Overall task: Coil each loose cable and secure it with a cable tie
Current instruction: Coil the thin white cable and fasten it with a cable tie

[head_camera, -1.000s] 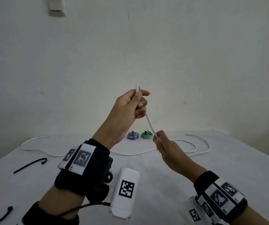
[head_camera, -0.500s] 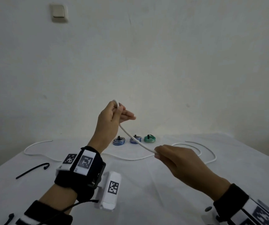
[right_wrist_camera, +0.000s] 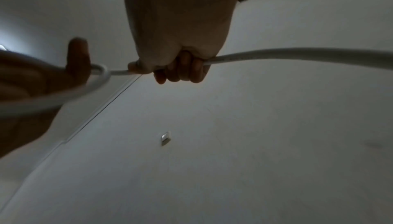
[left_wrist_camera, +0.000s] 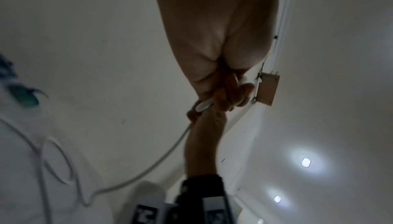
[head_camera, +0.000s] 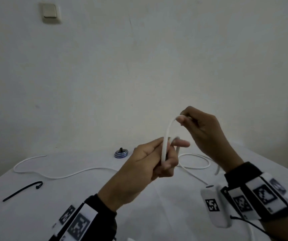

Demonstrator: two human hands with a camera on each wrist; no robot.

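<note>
The left hand (head_camera: 150, 164) is gripping a white cable (head_camera: 165, 141) in curled fingers, index finger sticking out; just above it the right hand (head_camera: 202, 134) is pinching the same cable, which is arching in a loop between the two hands, held up over the counter (head_camera: 87, 206); the rest of the cable is trailing on the counter behind the left hand; left of that hand a black cable tie (head_camera: 22, 190) is lying flat; beyond the left hand, a blue coiled cable (head_camera: 121, 153) is sitting near the wall.
</note>
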